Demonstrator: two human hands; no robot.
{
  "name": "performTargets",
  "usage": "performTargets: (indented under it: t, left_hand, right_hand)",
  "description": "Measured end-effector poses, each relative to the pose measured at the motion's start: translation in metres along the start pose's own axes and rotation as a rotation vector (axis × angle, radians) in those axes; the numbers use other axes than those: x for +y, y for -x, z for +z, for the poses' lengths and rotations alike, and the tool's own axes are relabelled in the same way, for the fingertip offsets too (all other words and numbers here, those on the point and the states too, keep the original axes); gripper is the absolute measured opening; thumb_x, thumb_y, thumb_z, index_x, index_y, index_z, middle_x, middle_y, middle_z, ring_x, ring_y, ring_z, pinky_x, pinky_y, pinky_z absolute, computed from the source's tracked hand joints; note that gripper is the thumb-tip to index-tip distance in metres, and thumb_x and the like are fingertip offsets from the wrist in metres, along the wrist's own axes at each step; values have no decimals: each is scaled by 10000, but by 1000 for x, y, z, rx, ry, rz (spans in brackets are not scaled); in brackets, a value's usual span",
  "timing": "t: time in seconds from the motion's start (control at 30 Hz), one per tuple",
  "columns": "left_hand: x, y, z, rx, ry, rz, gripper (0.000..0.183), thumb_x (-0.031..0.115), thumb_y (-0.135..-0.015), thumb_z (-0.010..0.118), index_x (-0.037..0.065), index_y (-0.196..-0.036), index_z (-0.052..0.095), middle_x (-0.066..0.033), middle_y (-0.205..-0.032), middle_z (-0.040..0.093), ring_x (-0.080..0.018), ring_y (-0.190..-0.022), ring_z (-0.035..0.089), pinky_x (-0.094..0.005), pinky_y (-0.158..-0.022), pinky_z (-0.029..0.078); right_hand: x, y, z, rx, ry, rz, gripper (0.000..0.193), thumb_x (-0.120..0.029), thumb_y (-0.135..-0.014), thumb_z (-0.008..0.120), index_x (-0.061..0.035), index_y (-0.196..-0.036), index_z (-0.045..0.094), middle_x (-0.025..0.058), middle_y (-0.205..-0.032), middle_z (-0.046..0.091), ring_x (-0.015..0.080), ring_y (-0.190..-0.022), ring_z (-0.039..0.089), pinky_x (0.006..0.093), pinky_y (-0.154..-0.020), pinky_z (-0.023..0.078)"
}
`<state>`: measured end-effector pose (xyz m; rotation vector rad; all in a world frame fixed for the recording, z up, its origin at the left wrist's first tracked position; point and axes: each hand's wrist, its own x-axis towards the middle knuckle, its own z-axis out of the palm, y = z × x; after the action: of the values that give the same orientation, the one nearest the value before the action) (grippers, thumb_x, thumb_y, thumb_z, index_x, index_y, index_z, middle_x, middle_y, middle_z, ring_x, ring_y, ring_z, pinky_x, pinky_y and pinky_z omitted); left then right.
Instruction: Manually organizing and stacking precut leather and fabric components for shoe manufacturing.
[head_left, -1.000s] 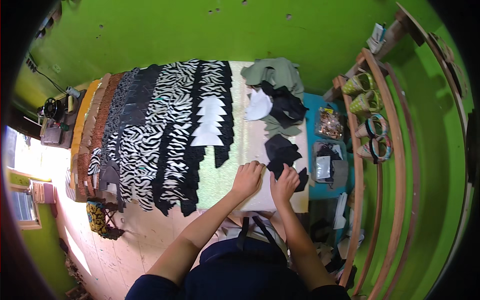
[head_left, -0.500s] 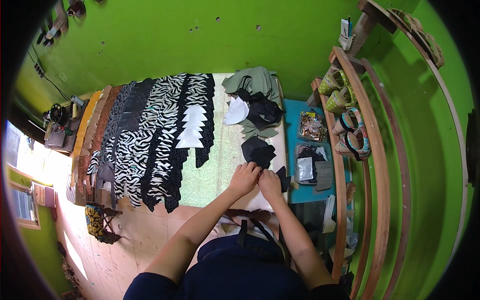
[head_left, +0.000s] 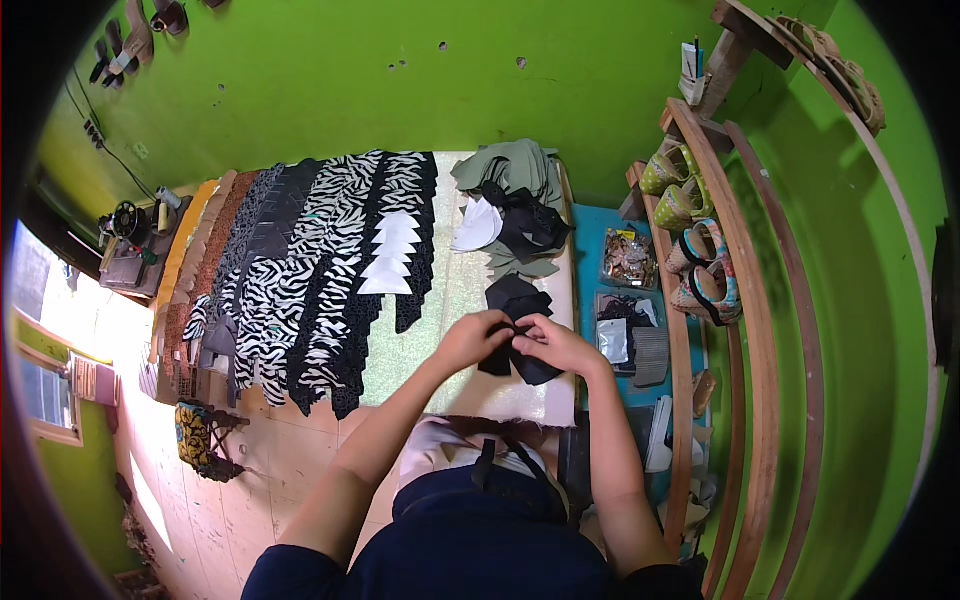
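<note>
Near the table's front right edge, my left hand pinches a piece of black fabric with thumb and fingers. My right hand grips the same cloth from the other side, fingertips almost meeting the left ones. The part between the fingers is small and partly covered by them. Just beyond lies another cut of black fabric, close to the fingertips. Farther back are a crumpled dark cloth, white rounded pieces and a pile of olive-green pieces.
Overlapping rows of zebra-print pieces cover the table's left, with white pieces on top. Right of the table stand a clear box of small parts, another bin and a wooden rack holding sandals.
Both hands have turned and opened outward, the right one shifting slightly right. More of the black fabric now shows below and between them. The view has shifted slightly.
</note>
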<state>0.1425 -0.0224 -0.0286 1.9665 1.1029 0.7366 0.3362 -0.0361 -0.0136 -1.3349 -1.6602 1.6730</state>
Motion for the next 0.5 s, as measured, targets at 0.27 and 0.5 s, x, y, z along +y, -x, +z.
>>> performTargets:
  t: [0.27,0.5]
  left_hand:
    - [-46,28,-42,139,208,-361,187,148,-831,624,-1,-934,576,-44,-773,616,-81,-704,559,-235,-621,455]
    - [-84,54,-43,305,-60,-484,238,212,-845,580,-5,-942,588,-147,-812,639,-214,-704,618,-315,-647,469]
  right_hand:
    - [11,-30,25,17,-331,-21,174,-93,-816,628,31,-933,590,64,-796,646,84,-745,586,229,-675,467]
    - [45,-83,75,376,146,-142,281,-118,-764,666,6,-979,536,148,-833,640,260,-744,624,337,-671,475]
